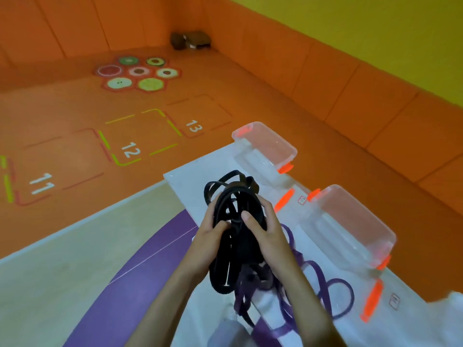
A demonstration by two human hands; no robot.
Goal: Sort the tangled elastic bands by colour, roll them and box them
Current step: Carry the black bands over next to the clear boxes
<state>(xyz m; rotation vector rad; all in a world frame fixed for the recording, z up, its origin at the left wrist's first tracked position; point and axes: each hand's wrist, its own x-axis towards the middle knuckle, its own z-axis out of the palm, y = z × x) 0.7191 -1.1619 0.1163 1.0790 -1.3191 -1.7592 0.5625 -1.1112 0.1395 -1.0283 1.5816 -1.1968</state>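
A tangled bunch of black elastic bands (231,249) is lifted above the white board (190,181). My left hand (209,235) grips its left side and my right hand (265,226) grips its right side, thumb pressed on the front. Loops of purple elastic bands (335,294) lie on the board below and to the right, some tangled with the black ones near their lower end. Two clear plastic boxes with orange clips stand open on the board: the far box (265,149) and the near box (350,226), each with its lid raised.
The white board lies on a floor mat with purple (140,279) and beige (75,249) areas. Beyond is an orange floor with numbered squares and coloured circles. Orange padded walls run along the right and back; a brown object (189,40) sits in the far corner.
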